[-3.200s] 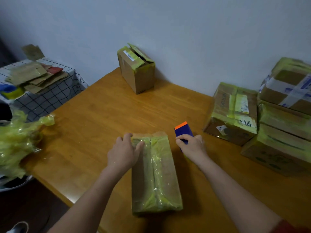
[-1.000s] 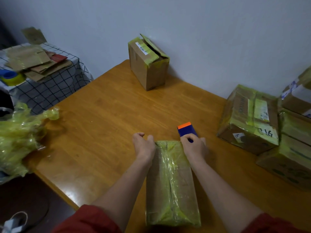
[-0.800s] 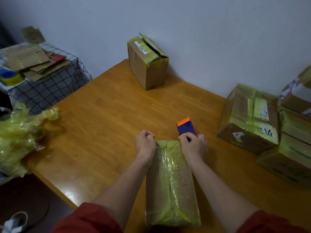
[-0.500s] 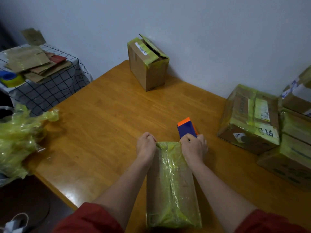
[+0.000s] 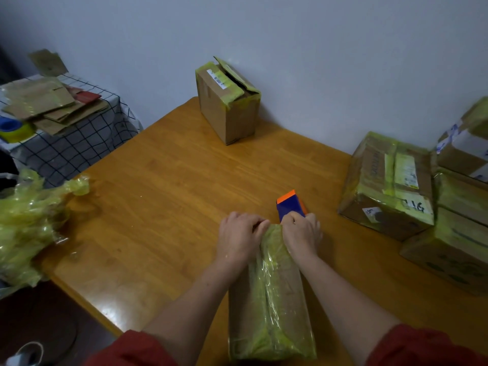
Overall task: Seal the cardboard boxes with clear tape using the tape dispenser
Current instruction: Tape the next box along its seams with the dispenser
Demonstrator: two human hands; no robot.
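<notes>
The box (image 5: 272, 294) is lying on the worktop (image 5: 158, 207), its long axis running away from the person. Both hands are clamping its far end; the right hand (image 5: 301, 233) is also gripping the tape dispenser (image 5: 290, 206), the left hand (image 5: 237, 237) pressing alongside.

Near the worktop's (image 5: 163, 196) front edge, both hands press the far end of a taped box (image 5: 272, 299): left hand (image 5: 237, 237) on it, right hand (image 5: 302, 233) gripping a blue-orange tape dispenser (image 5: 289, 204)
</notes>
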